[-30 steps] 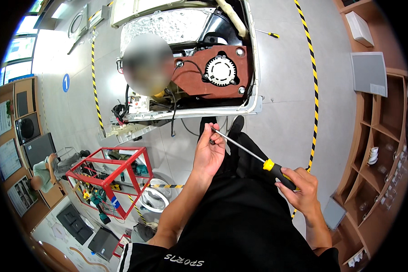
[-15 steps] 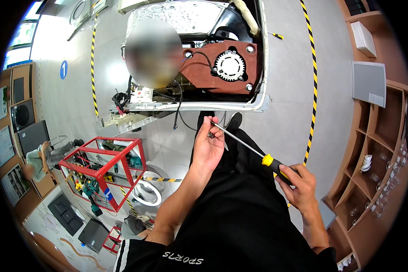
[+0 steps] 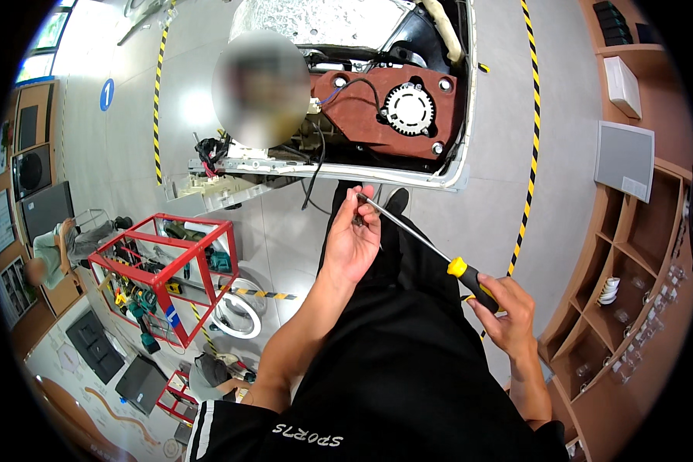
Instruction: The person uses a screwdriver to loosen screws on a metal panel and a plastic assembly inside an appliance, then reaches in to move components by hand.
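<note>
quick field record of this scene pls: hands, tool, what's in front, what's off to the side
left hand: raised, fingertips pinching the tip end of the screwdriver shaft
right hand: gripping the screwdriver handle
screwdriver: long metal shaft, yellow and black handle, slanting up to the left
ahead: opened white appliance on the floor, brown panel with a round fan part, loose wires
left side: red frame cart holding tools
right side: wooden shelves
floor: yellow and black tape

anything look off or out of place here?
Yes: the opened white appliance has loose red and black wires hanging out at its left end. The yellow-and-black-handled screwdriver looks intact.
</note>
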The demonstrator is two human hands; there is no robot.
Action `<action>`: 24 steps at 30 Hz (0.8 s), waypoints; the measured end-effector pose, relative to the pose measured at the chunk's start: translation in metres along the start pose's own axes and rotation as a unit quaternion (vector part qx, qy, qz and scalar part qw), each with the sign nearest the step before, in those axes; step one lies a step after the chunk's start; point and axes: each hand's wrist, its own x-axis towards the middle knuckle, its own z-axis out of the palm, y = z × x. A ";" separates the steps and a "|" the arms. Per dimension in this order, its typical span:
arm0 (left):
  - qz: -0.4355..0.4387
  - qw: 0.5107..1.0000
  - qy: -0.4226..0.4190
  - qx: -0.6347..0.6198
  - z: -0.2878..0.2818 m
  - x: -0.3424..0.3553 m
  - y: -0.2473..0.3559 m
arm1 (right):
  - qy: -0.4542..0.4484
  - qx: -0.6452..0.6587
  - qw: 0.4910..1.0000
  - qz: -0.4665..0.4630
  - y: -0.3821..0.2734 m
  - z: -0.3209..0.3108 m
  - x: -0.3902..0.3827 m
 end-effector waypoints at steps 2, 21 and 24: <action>0.001 1.000 0.004 0.012 0.003 0.000 0.000 | 0.005 0.000 1.000 -0.005 0.001 0.001 0.000; 0.003 0.999 -0.005 0.037 0.000 -0.003 -0.008 | 0.000 0.040 0.999 0.026 0.002 -0.003 -0.004; -0.001 0.998 0.000 0.066 -0.002 -0.003 -0.007 | -0.059 0.081 0.987 0.127 -0.004 -0.009 -0.002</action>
